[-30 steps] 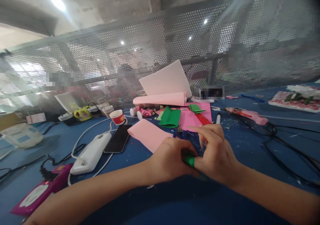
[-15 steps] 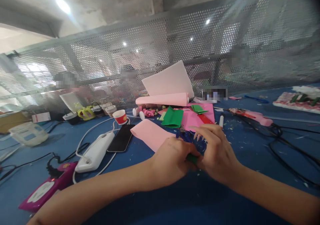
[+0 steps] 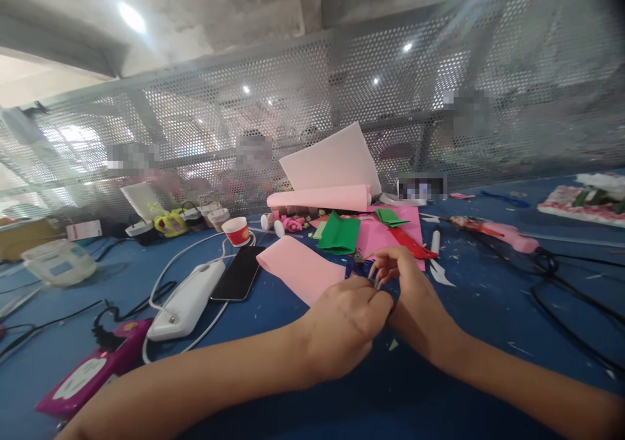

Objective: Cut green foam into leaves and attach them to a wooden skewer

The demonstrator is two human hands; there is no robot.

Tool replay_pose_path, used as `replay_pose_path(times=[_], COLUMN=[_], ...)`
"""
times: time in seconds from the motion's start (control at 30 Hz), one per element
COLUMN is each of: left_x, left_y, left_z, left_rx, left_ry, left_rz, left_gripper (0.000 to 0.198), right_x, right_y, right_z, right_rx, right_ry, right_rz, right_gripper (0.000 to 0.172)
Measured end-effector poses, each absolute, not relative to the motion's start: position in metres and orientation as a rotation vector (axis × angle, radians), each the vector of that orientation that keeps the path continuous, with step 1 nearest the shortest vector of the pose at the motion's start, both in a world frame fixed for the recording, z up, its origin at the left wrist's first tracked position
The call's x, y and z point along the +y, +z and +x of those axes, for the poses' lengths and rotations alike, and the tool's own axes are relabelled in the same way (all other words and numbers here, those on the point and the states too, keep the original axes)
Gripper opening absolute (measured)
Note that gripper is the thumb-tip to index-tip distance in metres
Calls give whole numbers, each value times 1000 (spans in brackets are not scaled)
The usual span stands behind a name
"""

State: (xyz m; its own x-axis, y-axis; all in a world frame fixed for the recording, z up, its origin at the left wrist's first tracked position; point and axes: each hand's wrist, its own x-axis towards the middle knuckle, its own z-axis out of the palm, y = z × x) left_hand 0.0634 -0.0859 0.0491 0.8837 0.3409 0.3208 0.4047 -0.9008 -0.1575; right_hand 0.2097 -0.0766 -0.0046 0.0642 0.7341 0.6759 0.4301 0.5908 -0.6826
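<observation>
A grey perforated metal screen [image 3: 205, 127] stands behind a pink strip [image 3: 300, 264], which serves as the landmark here and lies on a blue tabletop [image 3: 293, 420]. Beyond the strip, a large pale sheet [image 3: 332, 157] tilts up behind a pink roll [image 3: 319, 197], seemingly propped there to keep the near side free. The person's hands meet at the strip's near right end, probably so one can steady what the other works. The left hand [image 3: 344, 326] is curled inward; the right hand [image 3: 415, 310] has bent fingers, some raised. What either grips is hidden, so I cannot tell. A dark phone [image 3: 238, 274] lies just left of the strip; a folded green sheet [image 3: 338, 233] sits beyond its right half, probably kept within reach. A blue-handled tool [image 3: 359, 267] shows at its right end, partly covered by fingers. Compared with half a second ago, the small green piece glimpsed between the hands is out of sight, presumably behind the fingers. Right of the strip, a red piece [image 3: 407, 241] now extends farther and a white scrap [image 3: 442, 275] has appeared; a tiny pale-green scrap [image 3: 393, 344] shows nearer than the strip.
</observation>
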Motion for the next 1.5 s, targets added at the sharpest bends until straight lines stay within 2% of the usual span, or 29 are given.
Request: replay_pose_path(times=[0.23,0.4,0.53,0.7,0.93,1.33,1.5], left_x=[-87,-74,-45,-12,-1,5,4], left_y=[48,52,57,52,36,32,22], left_z=[65,64,53,38,36,32,31], left_rx=[-482,-422,-525,-674,-642,-547,-557], left_ry=[-437,-447,-475,-483,-451,-539,-658], left_rz=[-2717,-2557,-2435,-2346,-2339,-2376,-2368], left_gripper=[16,20,24,24,23,18,21], right_x=[-71,-51,-18,19,31,21,22], right_y=[-15,-8,14,24,1,-2,-3], right_z=[203,202,192,173,165,163,160], right_rx=[-1387,-1392,-1465,-1398,-1294,-1117,-1118], right_ry=[527,481,449,724,964,1039,1038], right_rz=[-924,-915,-939,-965,-910,-825,-837], right_gripper=[47,43,34,31,27,38,37])
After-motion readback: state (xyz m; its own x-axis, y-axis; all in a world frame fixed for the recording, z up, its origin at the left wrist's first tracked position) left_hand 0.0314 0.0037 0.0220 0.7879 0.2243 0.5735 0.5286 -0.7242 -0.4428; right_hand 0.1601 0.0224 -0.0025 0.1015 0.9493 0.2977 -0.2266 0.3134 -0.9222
